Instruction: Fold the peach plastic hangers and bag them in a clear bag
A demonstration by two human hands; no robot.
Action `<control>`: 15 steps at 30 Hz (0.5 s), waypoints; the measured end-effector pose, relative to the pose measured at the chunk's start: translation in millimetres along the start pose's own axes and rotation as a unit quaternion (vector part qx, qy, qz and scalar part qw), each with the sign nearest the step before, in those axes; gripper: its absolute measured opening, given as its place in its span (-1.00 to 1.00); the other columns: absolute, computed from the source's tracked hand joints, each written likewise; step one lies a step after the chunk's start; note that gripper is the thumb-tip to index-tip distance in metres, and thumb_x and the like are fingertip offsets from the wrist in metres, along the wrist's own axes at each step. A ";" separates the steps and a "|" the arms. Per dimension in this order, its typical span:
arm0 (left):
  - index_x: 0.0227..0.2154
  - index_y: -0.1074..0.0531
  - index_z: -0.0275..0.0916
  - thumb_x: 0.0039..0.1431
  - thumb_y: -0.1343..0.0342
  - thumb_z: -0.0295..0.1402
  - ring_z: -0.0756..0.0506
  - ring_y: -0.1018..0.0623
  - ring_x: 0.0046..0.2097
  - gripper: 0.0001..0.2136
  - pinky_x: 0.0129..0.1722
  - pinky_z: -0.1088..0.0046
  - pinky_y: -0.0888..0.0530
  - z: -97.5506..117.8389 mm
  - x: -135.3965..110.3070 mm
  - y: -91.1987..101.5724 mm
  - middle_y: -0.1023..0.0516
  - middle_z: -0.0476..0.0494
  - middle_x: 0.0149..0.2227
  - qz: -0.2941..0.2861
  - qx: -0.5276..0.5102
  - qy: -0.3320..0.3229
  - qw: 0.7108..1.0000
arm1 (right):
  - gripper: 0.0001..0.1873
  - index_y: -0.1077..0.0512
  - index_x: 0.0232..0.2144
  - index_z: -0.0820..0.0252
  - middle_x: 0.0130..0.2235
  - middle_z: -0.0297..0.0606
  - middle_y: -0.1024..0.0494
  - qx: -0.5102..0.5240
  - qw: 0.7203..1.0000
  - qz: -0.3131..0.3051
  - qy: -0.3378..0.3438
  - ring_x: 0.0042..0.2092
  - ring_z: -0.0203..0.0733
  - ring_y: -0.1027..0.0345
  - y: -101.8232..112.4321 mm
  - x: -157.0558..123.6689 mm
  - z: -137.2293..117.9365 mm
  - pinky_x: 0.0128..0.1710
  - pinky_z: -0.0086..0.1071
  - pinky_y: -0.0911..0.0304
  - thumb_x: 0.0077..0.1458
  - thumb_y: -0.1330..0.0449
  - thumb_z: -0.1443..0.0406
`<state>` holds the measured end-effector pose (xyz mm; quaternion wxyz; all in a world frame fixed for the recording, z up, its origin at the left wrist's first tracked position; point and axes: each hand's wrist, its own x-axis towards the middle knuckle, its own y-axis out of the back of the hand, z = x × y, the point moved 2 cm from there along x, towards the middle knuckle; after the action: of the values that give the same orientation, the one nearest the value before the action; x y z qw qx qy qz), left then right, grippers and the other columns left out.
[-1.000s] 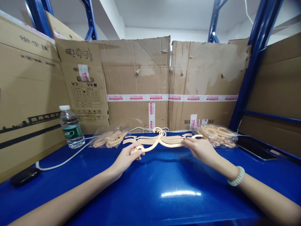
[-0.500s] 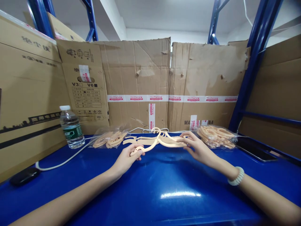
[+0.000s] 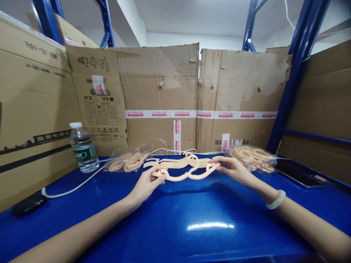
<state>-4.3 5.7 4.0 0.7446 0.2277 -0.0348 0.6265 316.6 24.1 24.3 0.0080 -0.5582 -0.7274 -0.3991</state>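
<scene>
A beige hanger [image 3: 177,178] with a curved hook is held between my two hands, just above the blue table [image 3: 175,223]. My left hand [image 3: 150,181] pinches its left end, thumb on top. The right end sits in the fingers of my right hand [image 3: 229,168], which are closed on it. Behind the held hanger lie several more beige hangers [image 3: 172,163] in a row, partly covered by its hook and by my right fingers.
Clear plastic bags of beige hangers lie at left [image 3: 128,162] and right [image 3: 252,159]. A water bottle [image 3: 83,149], a black mouse-like object [image 3: 29,205] and a white cable [image 3: 74,190] are on the left. A phone [image 3: 298,174] lies far right. Cardboard [image 3: 161,87] walls the back.
The hanger's right arm has come down and nearer, and its hook now tips to the right. My right fingers have closed on the right end; my left hand has hardly moved.
</scene>
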 end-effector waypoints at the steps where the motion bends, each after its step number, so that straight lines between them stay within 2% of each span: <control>1: -0.27 -0.45 -0.29 0.00 -0.19 -0.21 -0.06 -0.51 -0.36 -0.72 -0.28 0.40 -0.46 0.3 -0.6 -1.2 -0.49 -0.08 -0.34 -0.011 -0.008 -0.003 1.000 | -0.69 -0.50 -0.20 0.24 -0.18 -0.13 -0.52 0.021 1.000 -0.010 -0.005 -0.21 -0.11 -0.38 -1.4 0.3 -0.3 -0.26 -0.26 -0.35 0.06 -0.17 0.16; 4: -0.24 -0.42 -0.27 0.00 -0.20 -0.24 -0.09 -0.54 -0.29 -0.72 -0.21 0.38 -0.48 0.5 -3.2 -5.9 -0.51 -0.09 -0.32 -0.040 -0.030 -0.009 0.999 | -0.67 -0.48 -0.21 0.25 -0.21 -0.16 -0.50 0.100 0.994 -0.028 -0.020 -0.28 -0.19 -0.37 -11.4 -0.5 -2.0 -0.32 -0.31 -0.34 0.04 -0.21 0.13; 8: -0.15 -0.36 -0.25 0.01 -0.20 -0.26 -0.12 -0.56 -0.22 -0.66 -0.17 0.34 -0.50 0.2 -5.7 -9.2 -0.52 -0.09 -0.31 -0.036 -0.050 -0.003 0.998 | -0.56 -0.31 -0.14 0.20 -0.36 -0.31 -0.47 0.218 0.975 0.003 -0.046 -0.38 -0.27 -0.35 -27.2 -3.8 -5.8 -0.35 -0.32 -0.33 -0.03 -0.31 0.14; 12: -0.09 -0.31 -0.24 0.03 -0.21 -0.26 -0.13 -0.57 -0.20 -0.61 -0.23 0.37 -0.51 0.7 -6.1 -9.2 -0.52 -0.10 -0.29 -0.017 -0.050 -0.008 0.999 | -0.56 -0.17 -0.31 0.12 -0.46 -0.41 -0.46 0.308 0.948 0.042 -0.063 -0.42 -0.29 -0.36 -33.5 -6.0 -8.9 -0.33 -0.32 -0.33 -0.08 -0.37 0.18; 15: -0.05 -0.24 -0.23 0.03 -0.21 -0.25 -0.11 -0.56 -0.28 -0.56 -0.34 0.40 -0.51 0.6 -5.8 -9.3 -0.51 -0.09 -0.32 -0.006 -0.056 -0.014 0.998 | -0.59 -0.19 -0.42 0.15 -0.40 -0.36 -0.48 0.311 0.948 0.018 -0.063 -0.37 -0.29 -0.39 -35.1 -6.1 -11.6 -0.28 -0.31 -0.35 -0.08 -0.37 0.17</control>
<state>3.5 -0.8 -0.2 0.7593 0.1946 -0.0786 0.6159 285.1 10.3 9.4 0.1418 -0.5649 -0.8044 -0.1169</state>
